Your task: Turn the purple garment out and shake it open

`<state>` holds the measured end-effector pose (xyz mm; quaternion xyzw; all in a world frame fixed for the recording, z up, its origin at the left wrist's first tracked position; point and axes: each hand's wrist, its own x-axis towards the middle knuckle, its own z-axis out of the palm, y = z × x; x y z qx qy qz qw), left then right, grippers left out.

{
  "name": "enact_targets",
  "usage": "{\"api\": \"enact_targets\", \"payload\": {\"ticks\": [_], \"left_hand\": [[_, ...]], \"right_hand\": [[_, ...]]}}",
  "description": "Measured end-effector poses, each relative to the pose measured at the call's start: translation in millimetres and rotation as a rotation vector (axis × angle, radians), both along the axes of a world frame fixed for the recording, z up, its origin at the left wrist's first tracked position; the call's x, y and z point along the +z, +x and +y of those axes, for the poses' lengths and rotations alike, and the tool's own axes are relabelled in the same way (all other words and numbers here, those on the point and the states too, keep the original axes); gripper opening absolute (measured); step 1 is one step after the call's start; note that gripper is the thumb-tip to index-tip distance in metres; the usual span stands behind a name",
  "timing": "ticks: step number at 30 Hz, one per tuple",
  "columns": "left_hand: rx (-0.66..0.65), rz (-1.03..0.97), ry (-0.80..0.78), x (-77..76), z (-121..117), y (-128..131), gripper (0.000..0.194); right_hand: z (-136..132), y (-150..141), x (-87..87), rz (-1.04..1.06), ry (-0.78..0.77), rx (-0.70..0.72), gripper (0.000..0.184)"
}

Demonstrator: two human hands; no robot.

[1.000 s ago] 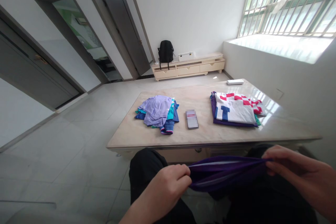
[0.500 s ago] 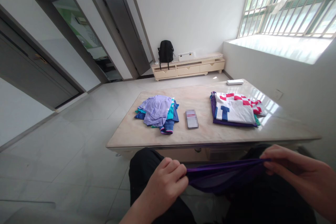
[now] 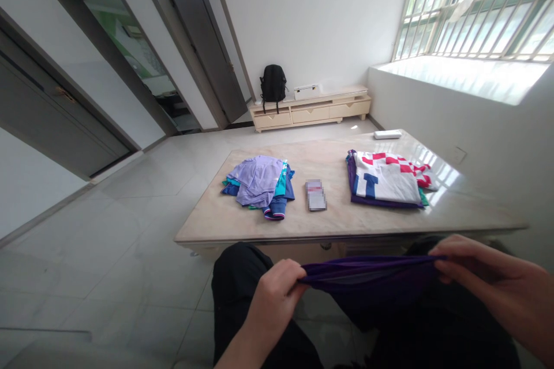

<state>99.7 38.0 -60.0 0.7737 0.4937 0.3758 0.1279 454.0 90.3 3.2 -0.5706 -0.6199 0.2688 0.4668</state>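
Note:
A dark purple garment [image 3: 367, 277] is stretched between my two hands, above my lap and just this side of the table's front edge. My left hand [image 3: 279, 288] pinches its left end, and my right hand [image 3: 471, 265] pinches the right end between thumb and fingers. The cloth sags below its taut upper edge; its lower part merges with my dark trousers, so its full shape is hidden. Beyond it on the table lie a loose heap of lilac, teal and blue clothes [image 3: 257, 181] at left and a flatter folded stack topped by a white shirt with red checks [image 3: 389, 179] at right.
The marble-topped table [image 3: 208, 222] stands before my knees. Between the clothes lies a blurred-out phone-like rectangle [image 3: 315, 195]. A white oblong case [image 3: 387, 134] rests at the far right corner. Behind is a low cabinet [image 3: 311, 115] bearing a black backpack [image 3: 273, 83].
My left hand has turned slightly and its grip on the purple cloth has shifted. The cloth's upper edge has risen a little and more of the fabric hangs open below it.

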Motion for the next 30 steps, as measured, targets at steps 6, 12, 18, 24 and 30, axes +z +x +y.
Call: {"api": "enact_targets", "payload": {"ticks": [6, 12, 18, 24, 30], "left_hand": [[-0.073, 0.008, 0.085, 9.8, -1.3, -3.5, 0.019], [-0.11, 0.073, 0.019, 17.8, 0.7, -9.7, 0.009], [-0.082, 0.246, 0.14, 22.6, -1.4, -11.0, 0.014], [-0.127, 0.38, 0.132, 36.0, -1.6, -13.7, 0.018], [-0.208, 0.431, 0.086, 52.0, 0.0, -15.8, 0.019]], "right_hand": [[2.3, 1.9, -0.8, 0.024, -0.038, -0.03, 0.022], [4.7, 7.7, -10.0, -0.036, -0.091, -0.054, 0.028], [6.4, 10.4, -10.0, -0.038, -0.093, -0.046, 0.028], [7.2, 10.9, -10.4, -0.012, -0.121, -0.073, 0.029], [8.5, 10.7, -11.5, -0.025, -0.136, -0.097, 0.031]]}}
